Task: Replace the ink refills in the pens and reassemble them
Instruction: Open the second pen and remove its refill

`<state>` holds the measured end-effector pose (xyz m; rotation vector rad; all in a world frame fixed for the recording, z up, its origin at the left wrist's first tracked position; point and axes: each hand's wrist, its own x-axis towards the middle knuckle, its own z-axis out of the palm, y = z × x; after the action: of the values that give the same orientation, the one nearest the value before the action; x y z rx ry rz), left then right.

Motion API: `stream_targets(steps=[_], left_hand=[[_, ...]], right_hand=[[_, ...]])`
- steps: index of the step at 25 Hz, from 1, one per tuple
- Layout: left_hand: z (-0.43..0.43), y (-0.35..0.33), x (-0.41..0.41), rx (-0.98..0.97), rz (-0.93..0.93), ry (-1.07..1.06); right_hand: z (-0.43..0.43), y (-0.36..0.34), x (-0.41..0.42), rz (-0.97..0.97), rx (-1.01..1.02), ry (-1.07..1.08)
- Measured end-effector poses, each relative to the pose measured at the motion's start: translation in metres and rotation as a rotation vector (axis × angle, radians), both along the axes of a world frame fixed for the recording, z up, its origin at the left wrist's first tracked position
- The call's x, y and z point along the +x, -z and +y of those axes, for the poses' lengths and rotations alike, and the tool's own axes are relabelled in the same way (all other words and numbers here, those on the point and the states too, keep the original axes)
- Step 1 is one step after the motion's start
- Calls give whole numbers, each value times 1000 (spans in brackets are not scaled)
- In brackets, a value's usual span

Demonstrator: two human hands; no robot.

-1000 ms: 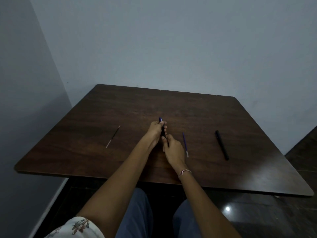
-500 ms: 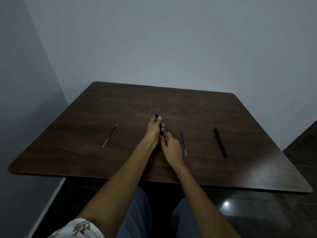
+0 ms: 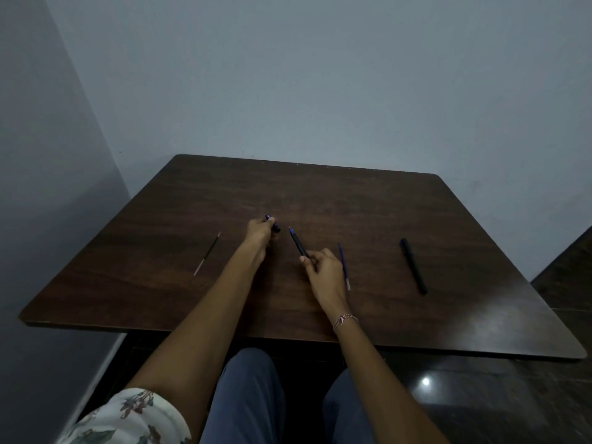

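My left hand (image 3: 261, 233) grips a short dark pen cap (image 3: 272, 223) with a blue end, just above the table. My right hand (image 3: 323, 272) pinches the lower end of the uncapped pen body (image 3: 298, 241), whose blue tip points away from me. The two pieces are apart, a hand's width between them. A blue ink refill (image 3: 344, 265) lies on the table just right of my right hand. A black refill (image 3: 207, 254) with a pale end lies to the left. A whole black pen (image 3: 413, 265) lies at the right.
The dark wooden table (image 3: 352, 200) stands in a corner, with grey walls at the back and left. Its near edge runs just above my knees. A glossy dark floor shows at the right.
The cap has come off the pen. My left hand moved left with the cap, my right hand drew right and back with the pen body.
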<state>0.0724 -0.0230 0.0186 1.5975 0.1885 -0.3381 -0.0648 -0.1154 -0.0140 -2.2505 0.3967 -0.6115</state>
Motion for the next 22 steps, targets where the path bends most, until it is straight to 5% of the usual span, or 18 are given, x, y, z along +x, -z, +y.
stream_targets(steps=[6, 11, 13, 16, 22], left_hand=[[7, 7, -7, 676, -249, 191], [6, 3, -10, 696, -184, 175], [9, -1, -13, 574, -146, 9], [14, 7, -27, 39, -131, -144], [18, 23, -57, -620, -131, 172]], right_hand=[[1, -2, -1, 10, 11, 7], [-1, -2, -2, 10, 29, 7], [-1, -2, -1, -7, 52, 11], [-2, 0, 0, -40, 88, 8], [0, 0, -2, -71, 145, -62]])
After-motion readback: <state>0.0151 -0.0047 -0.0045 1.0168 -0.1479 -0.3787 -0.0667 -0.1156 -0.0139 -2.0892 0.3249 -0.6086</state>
